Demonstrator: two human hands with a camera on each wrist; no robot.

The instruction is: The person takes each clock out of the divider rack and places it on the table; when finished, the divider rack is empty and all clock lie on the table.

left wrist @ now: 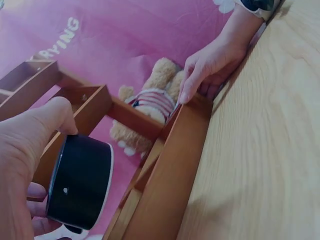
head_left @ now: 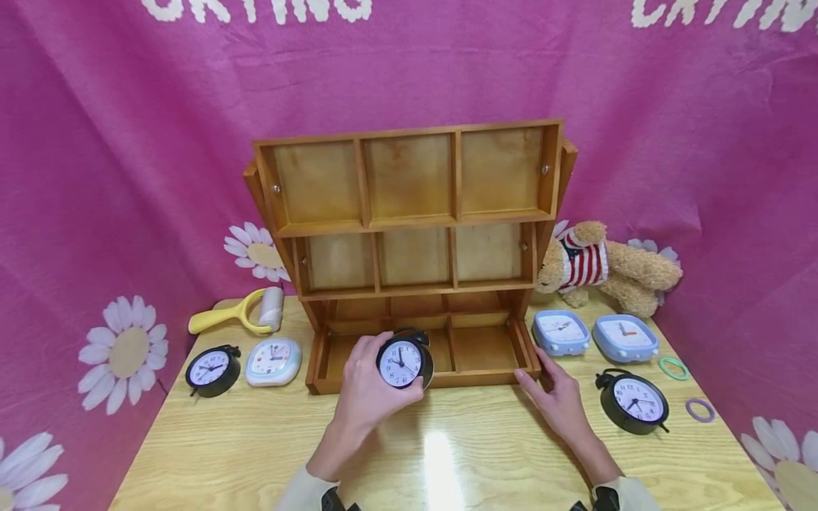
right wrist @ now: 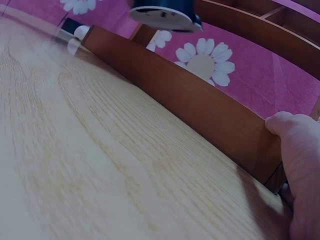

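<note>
My left hand [head_left: 373, 380] grips a round black alarm clock [head_left: 401, 362], its white dial facing up toward the head camera. It holds the clock above the front of the bottom tray of a wooden tiered rack [head_left: 409, 227]; in the left wrist view the clock's dark side [left wrist: 82, 182] shows, apart from the rack. At the rack's front right corner, my right hand [head_left: 559, 397] holds the bottom tray, thumb at the front board [right wrist: 200, 105] and fingers round the side. Some of those fingers are hidden in the right wrist view. Each tier has three compartments.
Left of the rack are a yellow-handled roller [head_left: 233, 312], another black alarm clock [head_left: 213, 370] and a white-and-blue clock [head_left: 273, 360]. On the right lie two blue clocks [head_left: 561, 332], a black alarm clock [head_left: 634, 402], green [head_left: 673, 367] and purple rings [head_left: 699, 410], and a teddy bear [head_left: 607, 266].
</note>
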